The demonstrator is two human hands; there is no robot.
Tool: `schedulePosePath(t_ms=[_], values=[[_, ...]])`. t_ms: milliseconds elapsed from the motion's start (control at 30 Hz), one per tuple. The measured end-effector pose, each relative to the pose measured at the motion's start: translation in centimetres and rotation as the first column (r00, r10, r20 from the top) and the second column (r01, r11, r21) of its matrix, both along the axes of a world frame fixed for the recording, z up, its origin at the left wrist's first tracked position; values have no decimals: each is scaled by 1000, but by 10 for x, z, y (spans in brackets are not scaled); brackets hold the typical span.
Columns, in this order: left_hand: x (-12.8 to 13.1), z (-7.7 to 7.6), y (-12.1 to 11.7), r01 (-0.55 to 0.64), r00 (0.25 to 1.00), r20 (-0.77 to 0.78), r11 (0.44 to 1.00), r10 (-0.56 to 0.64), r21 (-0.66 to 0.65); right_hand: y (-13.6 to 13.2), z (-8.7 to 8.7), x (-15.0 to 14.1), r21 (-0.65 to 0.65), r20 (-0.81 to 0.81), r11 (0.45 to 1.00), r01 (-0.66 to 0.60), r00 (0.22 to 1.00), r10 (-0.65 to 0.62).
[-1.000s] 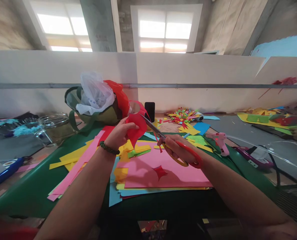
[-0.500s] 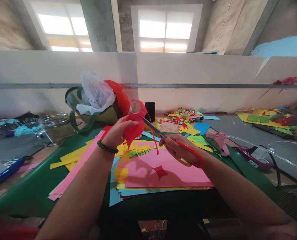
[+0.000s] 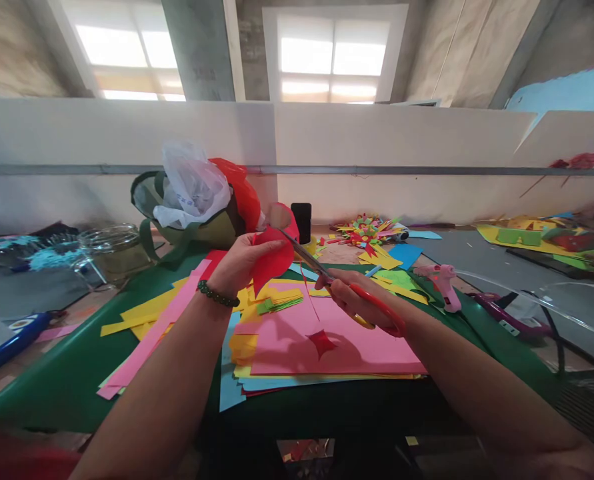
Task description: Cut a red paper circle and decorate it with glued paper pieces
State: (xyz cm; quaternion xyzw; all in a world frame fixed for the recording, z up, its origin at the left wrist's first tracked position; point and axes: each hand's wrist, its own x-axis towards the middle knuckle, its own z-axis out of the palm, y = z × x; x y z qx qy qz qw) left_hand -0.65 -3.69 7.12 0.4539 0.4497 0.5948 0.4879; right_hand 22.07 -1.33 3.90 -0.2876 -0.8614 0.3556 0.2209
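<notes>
Above the pink paper (image 3: 287, 347), red paper (image 3: 275, 265) is met by scissors (image 3: 307, 259).
The red paper is pinched by the left hand (image 3: 237, 264), thumb on top; the scissors are gripped by the right hand's (image 3: 353, 293) fingers. A red star (image 3: 321, 345) is laid on the pink paper.

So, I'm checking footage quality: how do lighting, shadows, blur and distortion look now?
Head view: the windows are blown out white, the left one leaning, probably lens distortion; head view: soft shadows fall on the pink sheet around the red star-shaped piece; head view: a red patch at lower left is blurred, but the scissors are readable.
</notes>
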Motion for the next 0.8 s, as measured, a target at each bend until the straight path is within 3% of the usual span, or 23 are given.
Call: schedulePosePath(t_ms=[533,800], values=[[0,-1,-1,38,999,-38,999,-38,10,-1,-2,-1,15,-41,1000,-4,999,5],[0,0,-2,52,998,-45,999,-52,8,-1,-1,-1,-43,-44,999,23,999,-25]])
